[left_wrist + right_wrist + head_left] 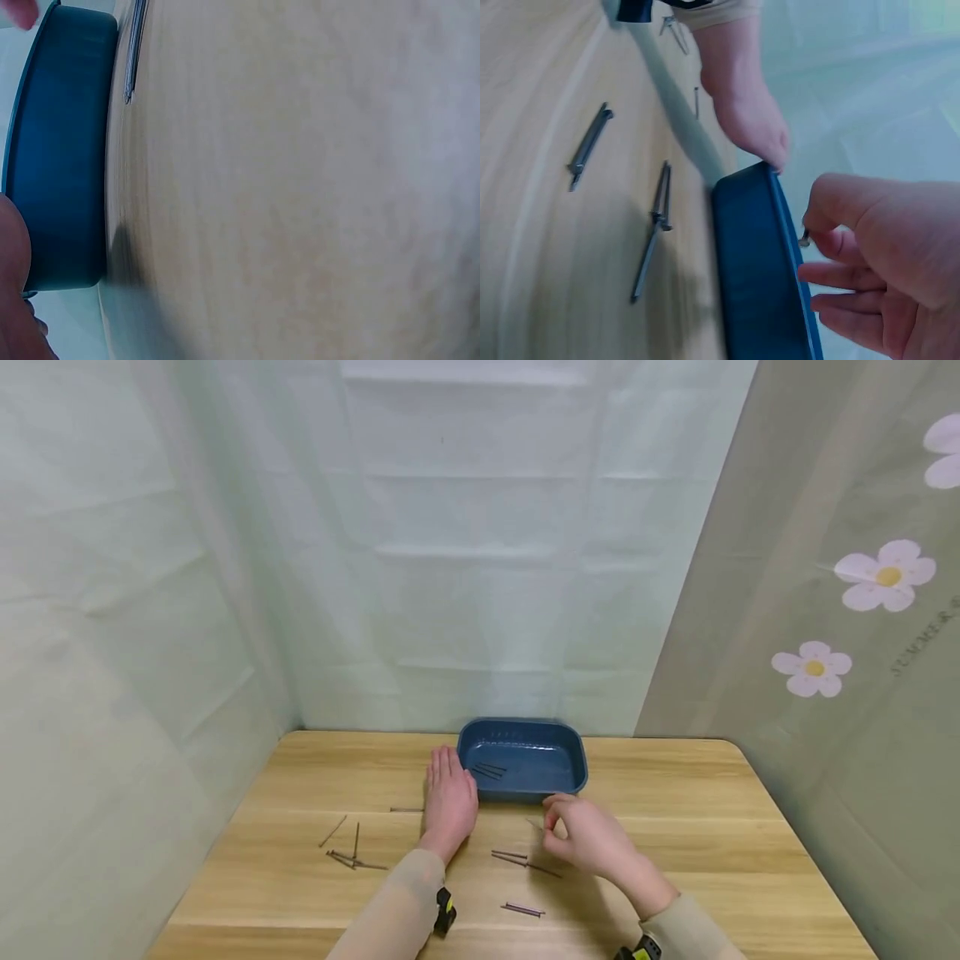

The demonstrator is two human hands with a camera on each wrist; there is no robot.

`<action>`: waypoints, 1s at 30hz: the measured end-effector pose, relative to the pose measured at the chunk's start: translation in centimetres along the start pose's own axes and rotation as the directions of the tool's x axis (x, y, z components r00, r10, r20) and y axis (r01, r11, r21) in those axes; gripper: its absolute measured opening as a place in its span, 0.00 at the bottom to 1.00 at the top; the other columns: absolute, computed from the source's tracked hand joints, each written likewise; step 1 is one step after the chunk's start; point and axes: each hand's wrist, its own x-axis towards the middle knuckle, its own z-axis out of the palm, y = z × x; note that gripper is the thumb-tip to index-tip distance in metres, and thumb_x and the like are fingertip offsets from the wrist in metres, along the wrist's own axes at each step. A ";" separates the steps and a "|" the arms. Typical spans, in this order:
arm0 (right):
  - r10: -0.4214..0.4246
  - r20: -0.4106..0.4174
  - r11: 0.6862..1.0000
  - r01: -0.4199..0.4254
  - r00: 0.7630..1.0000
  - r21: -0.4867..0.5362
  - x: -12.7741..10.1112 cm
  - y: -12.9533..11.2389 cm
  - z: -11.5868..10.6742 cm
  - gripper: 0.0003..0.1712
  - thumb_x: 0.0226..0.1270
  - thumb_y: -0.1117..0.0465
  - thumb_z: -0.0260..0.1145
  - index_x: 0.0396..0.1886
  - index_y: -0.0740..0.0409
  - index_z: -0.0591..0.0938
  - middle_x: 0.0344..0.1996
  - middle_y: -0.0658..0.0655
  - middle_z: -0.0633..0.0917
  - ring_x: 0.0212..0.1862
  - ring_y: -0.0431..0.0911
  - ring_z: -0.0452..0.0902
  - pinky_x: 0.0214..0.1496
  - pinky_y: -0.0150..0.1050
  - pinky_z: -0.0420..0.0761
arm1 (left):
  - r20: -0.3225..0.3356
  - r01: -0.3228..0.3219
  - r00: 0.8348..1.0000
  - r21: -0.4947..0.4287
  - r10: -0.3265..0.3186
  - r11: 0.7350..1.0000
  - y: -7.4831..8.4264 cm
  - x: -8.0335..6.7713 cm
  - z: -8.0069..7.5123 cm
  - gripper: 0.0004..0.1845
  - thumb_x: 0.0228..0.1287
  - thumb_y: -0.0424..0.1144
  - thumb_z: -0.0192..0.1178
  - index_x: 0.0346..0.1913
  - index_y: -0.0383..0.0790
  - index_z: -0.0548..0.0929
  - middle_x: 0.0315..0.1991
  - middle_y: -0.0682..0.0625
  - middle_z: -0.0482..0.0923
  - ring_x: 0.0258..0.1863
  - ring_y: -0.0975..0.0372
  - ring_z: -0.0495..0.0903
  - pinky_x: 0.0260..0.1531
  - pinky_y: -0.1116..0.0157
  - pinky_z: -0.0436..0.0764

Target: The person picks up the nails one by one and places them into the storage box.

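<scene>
A dark blue rectangular tray (547,768) stands near the back of the wooden table, with several nails (491,772) lying in its left part. My left hand (452,797) rests against the tray's left side, fingers straight and pointing away from me. At the tray's front right corner, my right hand (592,837) pinches a nail (804,241) between thumb and index finger; most of its length is hidden by the fingers in the right wrist view. The other fingers of that hand stay close to the rim.
Several loose nails (510,857) lie in front of the tray, with a close pair (522,910) nearer me. Another group of nails (352,861) is scattered at the left, and one nail (405,810) sticks out beside the left hand. Pale curtains (465,610) surround the table.
</scene>
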 end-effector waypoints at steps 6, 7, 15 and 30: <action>-0.012 -0.044 0.995 0.016 0.999 0.102 1.1 0.1 -0.5 0.12 0.63 0.68 0.71 0.26 0.47 0.80 0.53 0.62 0.90 0.64 0.61 0.83 0.57 0.53 0.85 | -0.007 0.002 1.000 -0.011 -0.002 1.000 0.0 -0.2 0.4 0.31 0.86 0.40 0.44 0.80 0.20 0.59 0.82 0.28 0.56 0.83 0.38 0.52 0.80 0.43 0.56; -0.007 -0.044 0.994 0.011 0.999 0.107 1.4 0.2 -0.6 0.12 0.64 0.68 0.71 0.27 0.47 0.80 0.53 0.63 0.90 0.63 0.61 0.84 0.57 0.54 0.85 | -0.008 0.003 1.000 -0.013 -0.003 1.000 0.0 -0.1 0.4 0.31 0.86 0.40 0.44 0.80 0.20 0.59 0.82 0.28 0.56 0.83 0.38 0.52 0.80 0.43 0.56; 0.049 -0.029 0.994 -0.046 0.998 0.098 2.7 0.9 -0.7 0.11 0.67 0.67 0.70 0.28 0.48 0.80 0.54 0.62 0.89 0.67 0.64 0.80 0.57 0.54 0.83 | -0.024 -0.006 1.000 0.001 0.006 1.000 0.0 0.1 0.2 0.31 0.86 0.40 0.46 0.79 0.19 0.61 0.81 0.27 0.58 0.82 0.37 0.54 0.79 0.41 0.57; 0.087 -0.024 0.993 -0.085 0.996 0.080 3.8 1.2 -0.2 0.11 0.68 0.65 0.70 0.29 0.47 0.80 0.55 0.61 0.89 0.71 0.65 0.76 0.61 0.56 0.83 | -0.025 -0.006 1.000 0.013 0.007 1.000 0.0 -0.1 0.0 0.31 0.85 0.39 0.46 0.79 0.19 0.61 0.80 0.27 0.58 0.82 0.37 0.55 0.79 0.41 0.58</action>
